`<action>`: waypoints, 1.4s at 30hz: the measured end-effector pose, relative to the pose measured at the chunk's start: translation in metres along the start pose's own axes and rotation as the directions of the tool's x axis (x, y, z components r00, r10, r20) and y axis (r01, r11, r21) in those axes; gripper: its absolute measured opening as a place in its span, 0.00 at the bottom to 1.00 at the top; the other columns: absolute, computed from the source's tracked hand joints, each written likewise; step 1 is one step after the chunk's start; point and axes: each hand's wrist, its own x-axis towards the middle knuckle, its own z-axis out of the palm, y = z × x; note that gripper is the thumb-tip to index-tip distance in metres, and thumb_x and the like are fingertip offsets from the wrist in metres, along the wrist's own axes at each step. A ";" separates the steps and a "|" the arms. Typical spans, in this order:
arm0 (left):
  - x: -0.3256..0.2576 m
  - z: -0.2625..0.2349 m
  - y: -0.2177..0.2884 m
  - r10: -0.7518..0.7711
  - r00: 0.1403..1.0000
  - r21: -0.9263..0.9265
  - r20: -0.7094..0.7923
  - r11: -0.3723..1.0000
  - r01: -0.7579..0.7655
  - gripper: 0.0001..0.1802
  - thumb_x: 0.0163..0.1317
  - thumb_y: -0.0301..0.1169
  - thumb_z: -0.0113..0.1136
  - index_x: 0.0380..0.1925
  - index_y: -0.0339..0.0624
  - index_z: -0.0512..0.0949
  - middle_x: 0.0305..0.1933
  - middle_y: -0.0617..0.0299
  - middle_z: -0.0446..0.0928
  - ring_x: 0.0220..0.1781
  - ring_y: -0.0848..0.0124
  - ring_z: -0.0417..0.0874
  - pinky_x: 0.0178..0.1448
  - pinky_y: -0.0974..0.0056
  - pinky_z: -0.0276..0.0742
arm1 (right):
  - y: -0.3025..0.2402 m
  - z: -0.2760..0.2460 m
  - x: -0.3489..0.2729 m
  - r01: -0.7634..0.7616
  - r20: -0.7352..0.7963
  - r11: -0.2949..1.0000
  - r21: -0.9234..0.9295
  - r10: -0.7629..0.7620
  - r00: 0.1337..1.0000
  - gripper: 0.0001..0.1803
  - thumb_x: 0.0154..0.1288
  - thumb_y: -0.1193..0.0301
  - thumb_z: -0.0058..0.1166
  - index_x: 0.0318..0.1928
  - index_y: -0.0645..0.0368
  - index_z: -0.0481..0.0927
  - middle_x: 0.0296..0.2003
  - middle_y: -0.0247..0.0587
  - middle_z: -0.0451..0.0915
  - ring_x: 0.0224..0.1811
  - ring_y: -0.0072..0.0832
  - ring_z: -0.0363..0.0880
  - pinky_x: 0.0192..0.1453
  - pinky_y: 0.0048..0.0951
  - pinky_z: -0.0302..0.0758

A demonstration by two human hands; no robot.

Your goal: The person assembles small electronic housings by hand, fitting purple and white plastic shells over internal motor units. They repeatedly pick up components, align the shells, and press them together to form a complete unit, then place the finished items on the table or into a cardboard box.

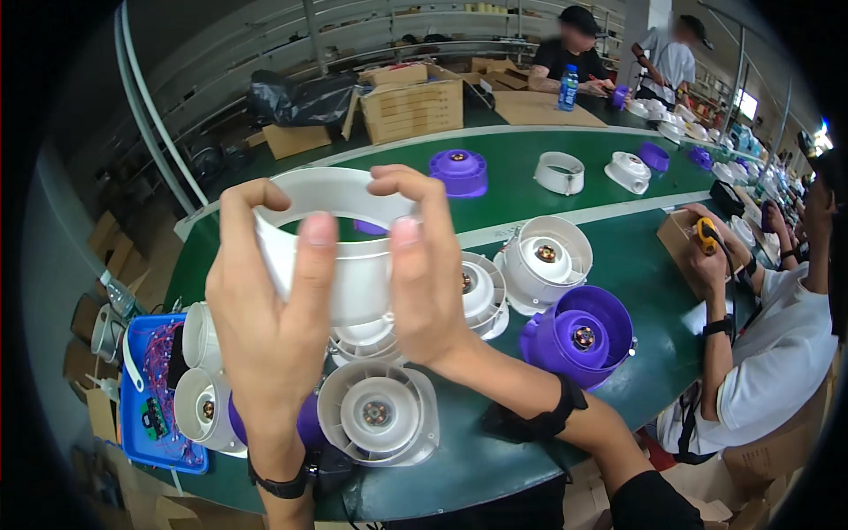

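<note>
Raised above the bench, a white plastic ring (pixel 360 287) is held between my two hands. My left hand (pixel 265 309) grips its left side, thumb on the near wall and fingers over the rim. On the opposite side my right hand (pixel 426 291) is closed on it the same way. Below stand round motor housings: a white one (pixel 376 413) near my left wrist, a purple one (pixel 579 336) right of my right hand, and another white one (pixel 546 256) behind that. More white housings, and a purple one behind my left wrist, are partly hidden by my hands.
A blue tray (pixel 137 433) with wires and a green circuit board (pixel 154 420) lies at left. Across the green bench sit a purple housing (pixel 458 172), a white ring (pixel 559 174) and a cardboard box (pixel 413 110). At right, a co-worker holds a yellow-black tool (pixel 706 235).
</note>
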 end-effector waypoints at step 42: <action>0.000 -0.005 -0.003 0.193 0.980 0.073 0.047 0.978 -0.196 0.27 0.68 0.37 0.55 0.67 0.44 0.70 0.62 0.47 0.74 0.48 0.64 0.84 0.39 0.67 0.83 | 0.005 0.002 0.008 -0.627 0.325 0.616 0.477 0.539 0.777 0.41 0.70 0.37 0.39 0.71 0.53 0.56 0.56 0.48 0.75 0.46 0.37 0.84 0.39 0.33 0.83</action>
